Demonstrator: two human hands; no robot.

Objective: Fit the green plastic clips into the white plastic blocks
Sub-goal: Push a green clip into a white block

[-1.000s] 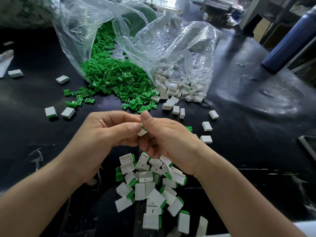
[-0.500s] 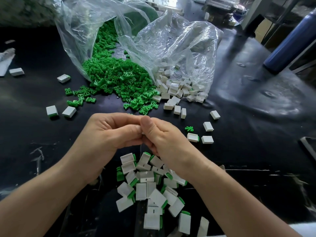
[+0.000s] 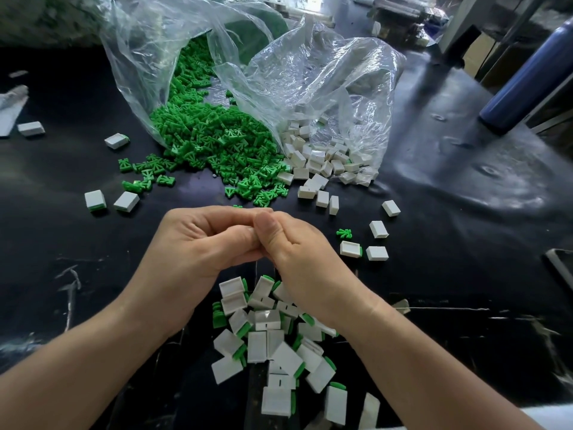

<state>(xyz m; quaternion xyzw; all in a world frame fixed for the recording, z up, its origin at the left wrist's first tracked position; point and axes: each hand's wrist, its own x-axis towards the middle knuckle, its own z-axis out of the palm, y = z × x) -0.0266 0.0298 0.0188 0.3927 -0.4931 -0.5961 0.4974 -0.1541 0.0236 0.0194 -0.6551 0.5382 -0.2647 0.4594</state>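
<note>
Centre: left hand (image 3: 198, 243) and right hand (image 3: 297, 243) meet thumb to thumb, fingers curled in close; whatever sits between them is hidden, so cannot tell what they hold. Loose green plastic clips (image 3: 217, 141) spill from a clear plastic bag (image 3: 310, 72) at 11 o'clock, bare white plastic blocks (image 3: 322, 159) at 1 o'clock. Heap of fitted white-and-green pieces (image 3: 273, 336) at 6 o'clock on the black table (image 3: 465, 274)

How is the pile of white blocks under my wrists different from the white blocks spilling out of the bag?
The pile under the wrists shows green clips on many blocks; the bagged blocks look plain white. The pile lies in the open; the bagged blocks sit partly inside their clear bag. Both are small and white.
</note>
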